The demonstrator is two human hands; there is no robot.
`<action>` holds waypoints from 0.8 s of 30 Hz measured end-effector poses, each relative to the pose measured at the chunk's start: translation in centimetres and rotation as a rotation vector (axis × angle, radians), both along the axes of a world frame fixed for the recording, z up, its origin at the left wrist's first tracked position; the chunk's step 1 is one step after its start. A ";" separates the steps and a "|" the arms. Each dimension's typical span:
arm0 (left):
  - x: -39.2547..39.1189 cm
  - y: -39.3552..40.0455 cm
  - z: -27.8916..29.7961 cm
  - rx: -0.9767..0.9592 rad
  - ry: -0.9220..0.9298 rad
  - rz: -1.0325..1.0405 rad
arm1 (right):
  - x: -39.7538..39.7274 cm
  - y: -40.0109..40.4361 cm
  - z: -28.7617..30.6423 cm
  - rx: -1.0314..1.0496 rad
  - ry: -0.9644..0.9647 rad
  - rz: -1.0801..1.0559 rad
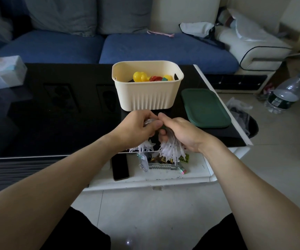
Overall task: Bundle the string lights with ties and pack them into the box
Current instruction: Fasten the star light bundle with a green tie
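My left hand (138,126) and my right hand (180,134) meet over the front edge of the black table, both gripping a bundle of string lights (171,149). White star-shaped lights hang down below both hands. A dark green bit shows between my right hand's fingers; whether it is a tie I cannot tell. The cream ribbed box (146,98) stands just beyond my hands, open, with yellow and red toys (140,76) inside. Its dark green lid (206,107) lies flat to the right of the box.
The black glass table (55,114) ends at a white rim on the right. A lower white shelf (163,175) holds a black phone (120,166) and snack packets. Tissue packs (3,73) sit far left. A blue sofa is behind; a water bottle (286,92) and a bin are on the floor at right.
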State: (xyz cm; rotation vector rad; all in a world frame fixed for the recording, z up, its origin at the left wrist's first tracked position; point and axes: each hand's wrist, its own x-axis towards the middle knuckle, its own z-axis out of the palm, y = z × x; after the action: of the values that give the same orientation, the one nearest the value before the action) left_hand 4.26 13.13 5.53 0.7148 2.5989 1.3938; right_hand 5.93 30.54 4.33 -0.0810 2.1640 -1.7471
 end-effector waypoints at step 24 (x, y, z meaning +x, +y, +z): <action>0.9 -1.9 -2.8 0.183 -0.726 0.021 | 0.1 -2.1 7.9 -0.069 0.479 -0.283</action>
State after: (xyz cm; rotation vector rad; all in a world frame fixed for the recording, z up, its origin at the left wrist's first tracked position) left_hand 5.16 11.25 2.73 0.1368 1.9334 1.5384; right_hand 5.99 28.44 12.27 -0.2446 2.5486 -2.1370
